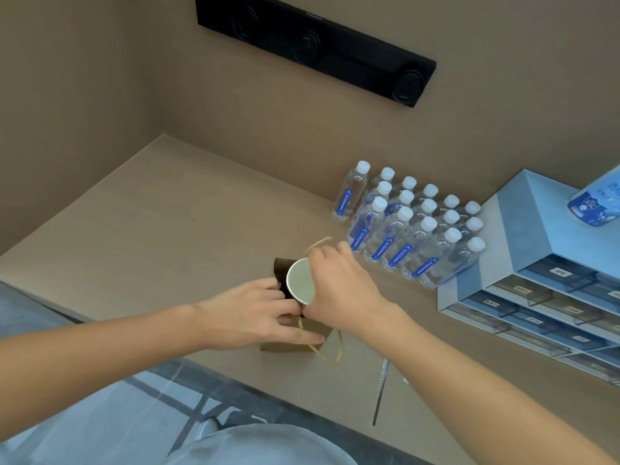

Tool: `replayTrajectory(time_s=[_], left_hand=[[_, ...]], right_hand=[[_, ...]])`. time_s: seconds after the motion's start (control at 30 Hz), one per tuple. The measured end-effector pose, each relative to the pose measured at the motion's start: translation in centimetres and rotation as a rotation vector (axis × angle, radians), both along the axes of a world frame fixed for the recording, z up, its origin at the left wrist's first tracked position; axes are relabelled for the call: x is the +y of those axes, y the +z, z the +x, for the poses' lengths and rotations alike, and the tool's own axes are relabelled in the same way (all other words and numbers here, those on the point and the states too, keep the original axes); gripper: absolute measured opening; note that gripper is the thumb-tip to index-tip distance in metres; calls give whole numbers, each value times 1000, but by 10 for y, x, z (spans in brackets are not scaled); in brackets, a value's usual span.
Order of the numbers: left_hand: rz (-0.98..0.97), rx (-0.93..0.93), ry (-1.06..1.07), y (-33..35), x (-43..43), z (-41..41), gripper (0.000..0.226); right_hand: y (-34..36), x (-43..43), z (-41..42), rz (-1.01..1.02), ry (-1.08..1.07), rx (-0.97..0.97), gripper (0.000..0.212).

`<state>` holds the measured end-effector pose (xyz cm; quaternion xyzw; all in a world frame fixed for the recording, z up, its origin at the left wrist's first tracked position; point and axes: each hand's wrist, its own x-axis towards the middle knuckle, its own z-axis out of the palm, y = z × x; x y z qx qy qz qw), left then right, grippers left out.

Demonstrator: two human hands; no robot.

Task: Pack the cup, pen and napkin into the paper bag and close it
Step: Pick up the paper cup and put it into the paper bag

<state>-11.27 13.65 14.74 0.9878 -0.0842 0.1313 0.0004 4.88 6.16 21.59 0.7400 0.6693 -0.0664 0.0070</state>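
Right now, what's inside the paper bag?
The cup, gripped by the right hand, is tilted at the paper bag mouth. The left hand steadies the bag; its interior is dark and hidden.

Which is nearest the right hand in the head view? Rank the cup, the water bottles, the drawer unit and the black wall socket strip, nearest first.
1. Cup: held in the right hand, over the paper bag.
2. Water bottles: just beyond the hand, to its right.
3. Drawer unit: farther right.
4. Socket strip: up on the wall.

white cup (301,280), brown paper bag (285,345), blue-labelled bottles (402,229).
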Motion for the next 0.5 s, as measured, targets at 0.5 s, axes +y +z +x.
replayTrajectory(time_s=[0.5], left_hand=[[-72, -104, -16, -4, -4, -4, 50]], right_hand=[[-46, 59, -33, -595, 57, -341, 27]])
